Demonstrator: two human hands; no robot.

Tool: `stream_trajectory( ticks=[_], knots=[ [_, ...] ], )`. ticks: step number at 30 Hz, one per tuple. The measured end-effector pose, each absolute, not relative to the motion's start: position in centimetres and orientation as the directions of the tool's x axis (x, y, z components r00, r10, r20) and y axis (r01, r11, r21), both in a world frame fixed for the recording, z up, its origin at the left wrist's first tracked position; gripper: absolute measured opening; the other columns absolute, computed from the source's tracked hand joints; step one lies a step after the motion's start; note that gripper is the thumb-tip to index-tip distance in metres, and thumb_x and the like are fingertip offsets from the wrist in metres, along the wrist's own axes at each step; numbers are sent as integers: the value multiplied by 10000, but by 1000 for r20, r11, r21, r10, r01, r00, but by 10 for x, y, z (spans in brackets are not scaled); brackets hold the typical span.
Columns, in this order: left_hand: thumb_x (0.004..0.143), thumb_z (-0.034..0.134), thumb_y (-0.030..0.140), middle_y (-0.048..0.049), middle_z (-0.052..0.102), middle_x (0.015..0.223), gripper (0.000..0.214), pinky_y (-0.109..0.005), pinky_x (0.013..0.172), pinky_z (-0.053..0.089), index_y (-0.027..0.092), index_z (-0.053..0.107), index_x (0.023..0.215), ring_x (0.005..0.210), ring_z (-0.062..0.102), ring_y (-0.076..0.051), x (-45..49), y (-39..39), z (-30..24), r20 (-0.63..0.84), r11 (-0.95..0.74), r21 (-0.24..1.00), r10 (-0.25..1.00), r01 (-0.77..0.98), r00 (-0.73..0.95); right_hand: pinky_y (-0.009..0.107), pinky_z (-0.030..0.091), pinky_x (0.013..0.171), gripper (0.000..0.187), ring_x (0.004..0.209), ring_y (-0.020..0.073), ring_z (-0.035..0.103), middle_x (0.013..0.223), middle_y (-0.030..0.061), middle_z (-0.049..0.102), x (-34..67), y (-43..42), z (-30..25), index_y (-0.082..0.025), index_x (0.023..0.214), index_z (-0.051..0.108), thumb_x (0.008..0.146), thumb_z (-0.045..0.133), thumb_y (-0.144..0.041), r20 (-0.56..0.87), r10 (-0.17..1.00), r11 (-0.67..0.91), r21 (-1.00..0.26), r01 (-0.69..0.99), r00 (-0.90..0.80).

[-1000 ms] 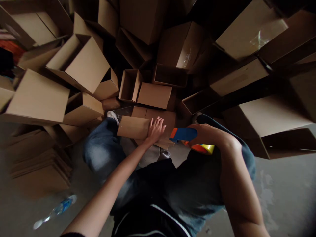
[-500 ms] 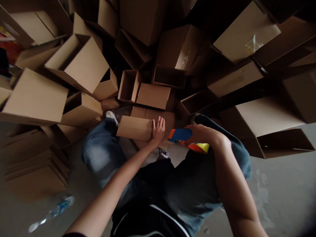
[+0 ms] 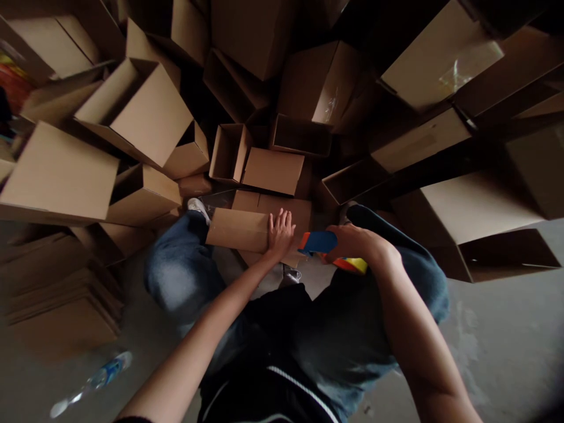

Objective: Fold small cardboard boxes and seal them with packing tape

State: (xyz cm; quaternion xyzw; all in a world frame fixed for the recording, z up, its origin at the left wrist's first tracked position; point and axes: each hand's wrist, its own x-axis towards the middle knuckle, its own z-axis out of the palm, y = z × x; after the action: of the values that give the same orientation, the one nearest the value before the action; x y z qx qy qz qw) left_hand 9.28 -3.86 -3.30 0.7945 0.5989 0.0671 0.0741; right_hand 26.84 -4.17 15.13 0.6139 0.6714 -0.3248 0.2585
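Between my knees lies a small cardboard box (image 3: 240,229), its long side running left to right. My left hand (image 3: 282,234) rests flat on the right part of its top, fingers stretched out. In my right hand (image 3: 356,242) is a tape dispenser (image 3: 320,241), blue with an orange front edge. Its yellow and orange underside shows below my hand. The dispenser's front points left, a short way right of my left hand. Another flattened-looking piece of cardboard (image 3: 302,211) lies under and behind the box.
Open cardboard boxes (image 3: 150,111) are heaped in front and to the left. More boxes (image 3: 480,205) stand on the right. Flat cardboard sheets (image 3: 66,317) are stacked at the lower left, with a plastic bottle (image 3: 106,373) lying on the floor (image 3: 506,341) near them.
My right hand has moved slightly left with the tape dispenser, closer to my left hand. My left hand has shifted a little and its fingers are more spread on the box.
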Motion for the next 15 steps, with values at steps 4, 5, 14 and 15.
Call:
stream_trajectory(
  ticks=[4,5,14,15],
  knots=[
    [1067,300,272,-110,470,1554,492,-496,1268,170,109,460,1503,1514,299,-223,93,-39,-34,29,-280,194,960,940,280,323,534,868,652,1156,315,679,1224,174,710,256,-40,149,-141,1277,648,709,854,-386,-750,656,43,-67,997,-79],
    [1068,295,272,-111,470,1554,494,-498,1269,167,104,457,1503,1513,300,-223,93,-40,-34,33,-285,196,958,938,285,321,535,877,657,1169,314,675,1245,179,702,252,-40,149,-141,1285,645,710,859,-377,-751,657,45,-50,998,-67],
    [1060,291,249,-121,489,1538,496,-504,1265,180,93,463,1499,1499,329,-227,90,-42,-28,25,-295,194,955,936,296,324,531,966,724,1239,305,638,1331,204,654,213,-43,133,-110,1353,594,739,878,-367,-759,651,93,62,994,-13],
    [1057,301,245,-123,492,1536,494,-507,1264,185,95,464,1499,1495,336,-231,91,-42,-27,22,-294,193,955,936,296,329,531,972,743,1241,307,636,1329,211,652,209,-44,128,-105,1360,587,733,884,-372,-754,657,98,62,993,-18]
  ],
)
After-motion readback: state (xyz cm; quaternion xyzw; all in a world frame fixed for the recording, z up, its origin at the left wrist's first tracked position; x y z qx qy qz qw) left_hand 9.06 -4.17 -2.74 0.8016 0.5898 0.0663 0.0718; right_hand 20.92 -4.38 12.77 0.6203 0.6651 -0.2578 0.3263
